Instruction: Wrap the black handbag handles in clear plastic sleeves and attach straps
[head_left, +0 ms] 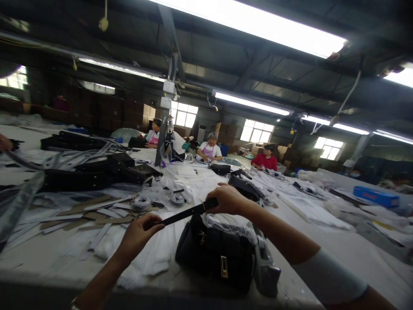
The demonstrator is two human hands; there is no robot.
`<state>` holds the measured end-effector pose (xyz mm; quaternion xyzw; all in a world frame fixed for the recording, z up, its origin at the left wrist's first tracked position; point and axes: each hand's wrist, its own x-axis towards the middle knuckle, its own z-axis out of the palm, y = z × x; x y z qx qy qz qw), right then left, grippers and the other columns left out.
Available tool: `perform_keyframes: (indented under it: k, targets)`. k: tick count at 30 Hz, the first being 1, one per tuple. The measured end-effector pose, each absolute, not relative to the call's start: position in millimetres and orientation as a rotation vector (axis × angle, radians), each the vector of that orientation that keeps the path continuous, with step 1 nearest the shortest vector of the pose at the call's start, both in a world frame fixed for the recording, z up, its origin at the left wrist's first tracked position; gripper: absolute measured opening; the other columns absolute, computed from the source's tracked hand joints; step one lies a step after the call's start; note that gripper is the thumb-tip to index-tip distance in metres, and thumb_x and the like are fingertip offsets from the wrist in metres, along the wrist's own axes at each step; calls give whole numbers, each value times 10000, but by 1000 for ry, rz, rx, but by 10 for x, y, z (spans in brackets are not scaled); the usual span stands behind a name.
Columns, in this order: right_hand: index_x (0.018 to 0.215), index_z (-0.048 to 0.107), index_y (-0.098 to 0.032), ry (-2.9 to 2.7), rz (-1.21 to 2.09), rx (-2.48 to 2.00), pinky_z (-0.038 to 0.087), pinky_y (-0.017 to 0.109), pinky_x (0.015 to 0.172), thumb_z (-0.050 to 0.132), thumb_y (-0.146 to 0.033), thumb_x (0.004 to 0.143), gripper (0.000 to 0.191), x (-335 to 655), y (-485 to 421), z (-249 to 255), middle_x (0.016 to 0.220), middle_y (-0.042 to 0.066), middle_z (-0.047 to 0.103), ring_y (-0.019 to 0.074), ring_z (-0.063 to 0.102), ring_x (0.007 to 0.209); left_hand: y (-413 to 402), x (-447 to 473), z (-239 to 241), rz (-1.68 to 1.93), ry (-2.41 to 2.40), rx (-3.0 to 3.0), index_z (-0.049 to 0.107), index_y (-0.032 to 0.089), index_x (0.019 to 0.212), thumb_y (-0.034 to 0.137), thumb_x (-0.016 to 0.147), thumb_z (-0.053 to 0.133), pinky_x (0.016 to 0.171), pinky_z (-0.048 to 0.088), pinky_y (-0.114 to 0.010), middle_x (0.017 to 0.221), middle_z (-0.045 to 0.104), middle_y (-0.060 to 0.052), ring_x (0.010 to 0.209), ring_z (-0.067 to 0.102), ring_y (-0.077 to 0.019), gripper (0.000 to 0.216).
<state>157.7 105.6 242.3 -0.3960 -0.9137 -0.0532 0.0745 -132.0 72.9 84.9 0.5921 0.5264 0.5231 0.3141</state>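
Note:
A black strap [182, 214] is stretched between my two hands, above the table. My left hand [139, 232] pinches its lower left end. At its upper right end, my right hand [227, 199] is closed around it. Just below my right hand stands a black handbag [216, 254] with a gold clasp on its front and white wrapping bunched over its top. Against the bag's right side rests a grey tape dispenser-like object [267, 271]; its exact kind is unclear.
Cardboard and paper strips [93, 211] lie left of my left hand, near rolls of white material [177, 198]. More black bags [74, 178] are piled behind them. A blue box [376, 196] sits at right. Several people work across the table; another person's hand [4, 143] shows at far left.

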Motion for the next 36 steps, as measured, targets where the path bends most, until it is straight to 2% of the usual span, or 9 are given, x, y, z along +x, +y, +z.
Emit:
perform_keyframes:
  k: [7, 11, 13, 16, 20, 26, 29, 33, 36]
  targets:
    - [961, 725, -213, -2622, 113, -1050, 485, 313, 808, 768, -377, 738, 280, 1596, 1152, 2265, 898, 31, 752, 194, 671, 812, 518, -1789, 327, 1081, 1509, 1680, 721, 174, 813, 522, 690, 707, 711, 529, -345, 752, 750, -58, 786, 706, -304, 369]
    - [1000, 684, -190, -2570, 245, -913, 503, 248, 764, 781, -331, 742, 310, 1513, 1024, 2200, 939, 25, 731, 168, 671, 852, 596, -1449, 658, 1182, 1554, 1791, 676, 201, 1183, 563, 783, 626, 993, 431, -438, 1216, 688, -123, 1165, 596, -351, 541]
    - [1026, 661, -198, -2546, 260, -868, 502, 251, 756, 779, -255, 739, 315, 1467, 933, 2168, 933, 21, 724, 166, 671, 835, 668, -1141, 993, 1258, 1374, 1893, 646, 221, 1239, 571, 826, 577, 1078, 341, -450, 1306, 637, -111, 1249, 530, -345, 546]
    - [1133, 601, -228, -2505, 240, -837, 495, 279, 782, 795, -214, 716, 460, 1490, 840, 2098, 993, 32, 710, 182, 667, 868, 763, -712, 1424, 1191, 1013, 1970, 694, 228, 1148, 586, 863, 516, 1044, 372, -402, 1206, 684, -86, 1177, 566, -322, 491]
    - [1219, 555, -246, -2437, 166, -869, 450, 391, 915, 846, -246, 661, 629, 1740, 866, 1939, 1083, 70, 684, 259, 625, 1019, 808, -478, 1583, 1035, 855, 1961, 720, 182, 906, 594, 850, 541, 768, 476, -287, 815, 693, -37, 808, 629, -219, 453]
    - [947, 693, -212, -2320, 155, -923, 471, 320, 819, 610, -286, 895, 123, 2132, 982, 1865, 940, 62, 668, 199, 636, 850, 739, -491, 1430, 923, 850, 1852, 678, 150, 856, 566, 812, 621, 556, 404, -214, 664, 600, 15, 601, 531, -129, 422]
    - [927, 692, -199, -2281, 174, -947, 456, 325, 831, 572, -280, 909, 146, 2231, 1006, 1978, 958, 69, 656, 196, 615, 852, 702, -414, 1428, 889, 877, 1825, 701, 156, 922, 521, 822, 634, 584, 430, -226, 740, 672, -14, 657, 584, -151, 384]
    - [911, 681, -180, -2312, 291, -1033, 469, 307, 723, 473, -308, 945, 247, 2315, 983, 2072, 797, 37, 670, 175, 608, 717, 663, -232, 1465, 908, 782, 1806, 698, 178, 1054, 413, 814, 683, 821, 472, -303, 982, 736, -68, 929, 652, -231, 337]
    - [1033, 683, -195, -2368, 392, -1059, 472, 283, 720, 515, -399, 928, 284, 2337, 906, 2083, 795, 17, 710, 169, 639, 714, 649, -136, 1455, 967, 716, 1734, 640, 183, 1074, 357, 794, 720, 849, 475, -333, 964, 742, -70, 926, 671, -239, 339]
